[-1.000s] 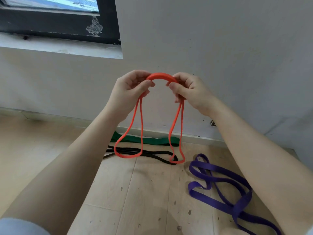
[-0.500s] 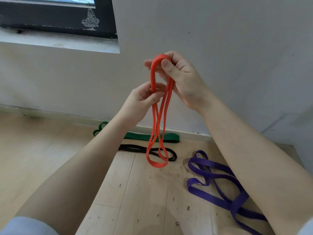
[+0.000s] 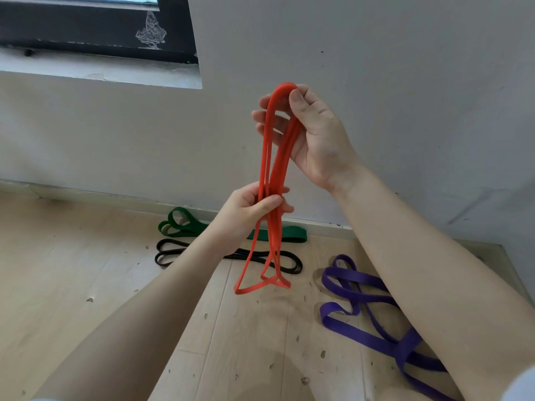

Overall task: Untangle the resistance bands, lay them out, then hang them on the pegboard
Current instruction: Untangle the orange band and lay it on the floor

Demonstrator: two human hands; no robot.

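Observation:
A red resistance band [image 3: 270, 157] hangs folded in several strands in front of the wall. My right hand [image 3: 312, 134] pinches its top bend between thumb and fingers. Lower down, my left hand [image 3: 249, 211] is closed around the bundled strands at mid-length. The band's lower loops [image 3: 260, 285] dangle just above the wooden floor. A green band [image 3: 185, 224] lies along the skirting board, a thin black band [image 3: 170, 250] lies in front of it, and a wide purple band [image 3: 356, 287] lies twisted on the floor at the right, partly hidden by my right forearm. No pegboard is in view.
A grey wall [image 3: 376, 82] rises directly ahead, with a dark window frame [image 3: 95, 27] and a pale sill at the upper left. The light wooden floor [image 3: 72, 270] carries scattered small bits of debris.
My hands began side by side on the band's top arc. The right hand rose with the bend, while the left slid down and gathered the strands into one narrow bundle.

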